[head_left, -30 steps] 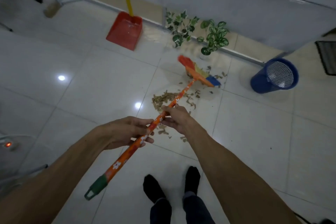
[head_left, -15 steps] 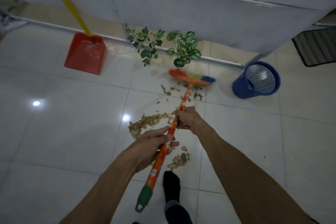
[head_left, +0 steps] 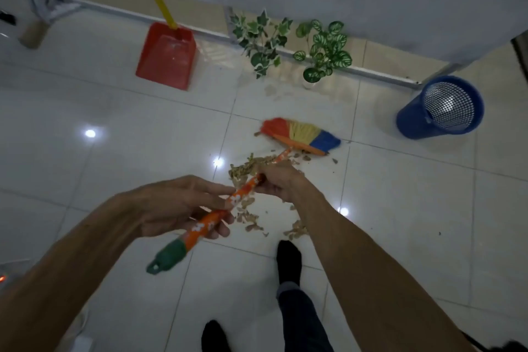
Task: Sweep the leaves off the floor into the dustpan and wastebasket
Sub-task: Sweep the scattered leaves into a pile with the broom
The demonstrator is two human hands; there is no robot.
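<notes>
A person in dark socks stands on a glossy white tiled floor, both bare hands grasping an orange, flower-printed broom handle that slants from a green hanging cap near the left hip up toward the far right. The left hand wraps the lower stretch of the handle just above the green cap, its lower fingers curled under the shaft while the index finger lies straighter along the top; the right hand clenches the handle farther up, knuckles toward the camera. The broom head (bristles banded red, yellow and blue) lies low against the floor beyond the hands, slightly blurred. Dry brown leaves are strewn in a loose trail beneath the shaft, thickest just under the right hand, with a smaller scatter nearer the forward foot and a few flecks beside the bristles. The red dustpan with its yellow pole sits on the floor by the wall, well apart from the leaves, on the left. The blue wastebasket, its mesh sides showing through the mouth, stands to the right of the broom head, near the wall. Two green potted plants stand between dustpan and basket along the baseboard.
</notes>
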